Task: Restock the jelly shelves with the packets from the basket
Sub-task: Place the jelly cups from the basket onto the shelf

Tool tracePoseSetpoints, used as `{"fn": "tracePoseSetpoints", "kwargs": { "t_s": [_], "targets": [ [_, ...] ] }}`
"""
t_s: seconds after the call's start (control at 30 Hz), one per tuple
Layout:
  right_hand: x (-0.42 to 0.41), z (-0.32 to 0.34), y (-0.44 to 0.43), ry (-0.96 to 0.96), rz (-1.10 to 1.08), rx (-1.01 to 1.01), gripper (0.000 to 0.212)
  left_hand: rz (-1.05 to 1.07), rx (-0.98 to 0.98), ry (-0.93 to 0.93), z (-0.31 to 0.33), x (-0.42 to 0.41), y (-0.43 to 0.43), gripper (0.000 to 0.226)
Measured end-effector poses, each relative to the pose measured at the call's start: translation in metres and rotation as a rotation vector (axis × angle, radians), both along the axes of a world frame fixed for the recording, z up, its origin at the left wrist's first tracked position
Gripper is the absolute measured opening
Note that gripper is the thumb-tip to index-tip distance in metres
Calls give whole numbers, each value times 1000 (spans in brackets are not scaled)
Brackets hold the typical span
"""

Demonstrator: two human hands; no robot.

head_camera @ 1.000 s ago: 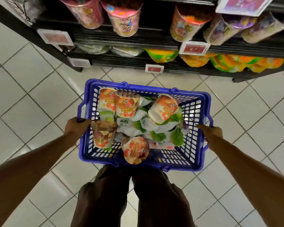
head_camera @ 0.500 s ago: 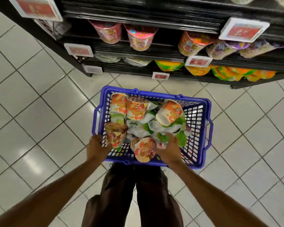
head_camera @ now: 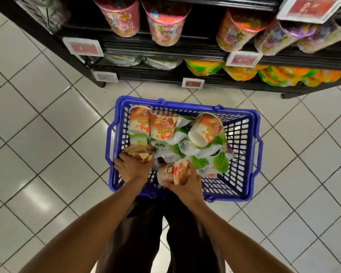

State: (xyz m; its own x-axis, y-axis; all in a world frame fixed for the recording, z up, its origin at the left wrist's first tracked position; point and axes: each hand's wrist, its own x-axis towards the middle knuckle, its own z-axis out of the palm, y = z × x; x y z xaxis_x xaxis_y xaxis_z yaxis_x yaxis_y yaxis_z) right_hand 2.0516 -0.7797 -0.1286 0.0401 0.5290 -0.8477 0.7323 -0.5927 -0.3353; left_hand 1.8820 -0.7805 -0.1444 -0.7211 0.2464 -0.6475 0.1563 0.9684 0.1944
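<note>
A blue plastic basket stands on the tiled floor in front of my legs, filled with orange jelly cups and green-and-white jelly packets. My left hand grips a brown-topped jelly cup at the basket's near left corner. My right hand holds an orange-and-white jelly cup lying on its side at the near edge. The black jelly shelves run across the top, with pink, orange and purple jelly tubs above and yellow-green jelly bags on the lowest shelf.
White price tags hang along the shelf edges. Grey-white floor tiles spread to both sides of the basket. My dark trousers fill the space just behind the basket.
Both hands let go of the basket's sides and reached inside. Each now has a jelly cup in its grip, with the right-hand cup turned on its side. The basket sits on the floor.
</note>
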Motion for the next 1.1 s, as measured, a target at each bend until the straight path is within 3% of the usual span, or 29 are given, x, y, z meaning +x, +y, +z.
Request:
{"fn": "tracePoseSetpoints", "kwargs": {
  "t_s": [0.1,0.23,0.4,0.6,0.67,0.73,0.87,0.93,1.0,1.03,1.1],
  "targets": [
    [13,17,11,70,-98,-3,96,167,148,-53,9,6,4,103],
    [25,57,36,326,-349,13,65,217,293,-256,46,-1,9,90],
    [34,147,69,624,-598,16,87,291,441,-479,155,-19,29,82],
    [28,318,112,947,-724,-116,77,343,643,-738,341,-22,65,42],
    [25,382,126,1080,-750,-147,76,328,736,-783,407,-24,73,51],
    [25,446,138,1234,-725,-149,57,288,824,-800,469,-26,79,58],
    [17,548,152,1385,-741,-104,48,220,989,-856,572,-34,86,53],
    [9,591,159,1400,-707,-27,52,176,1077,-863,618,-38,91,63],
    [3,631,167,1438,-691,56,75,143,1134,-863,664,-42,97,85],
    [0,651,170,1445,-675,99,79,128,1157,-868,682,-46,101,85],
    [-6,686,178,1469,-649,175,64,99,1216,-902,718,-53,108,69]
  ]
}}
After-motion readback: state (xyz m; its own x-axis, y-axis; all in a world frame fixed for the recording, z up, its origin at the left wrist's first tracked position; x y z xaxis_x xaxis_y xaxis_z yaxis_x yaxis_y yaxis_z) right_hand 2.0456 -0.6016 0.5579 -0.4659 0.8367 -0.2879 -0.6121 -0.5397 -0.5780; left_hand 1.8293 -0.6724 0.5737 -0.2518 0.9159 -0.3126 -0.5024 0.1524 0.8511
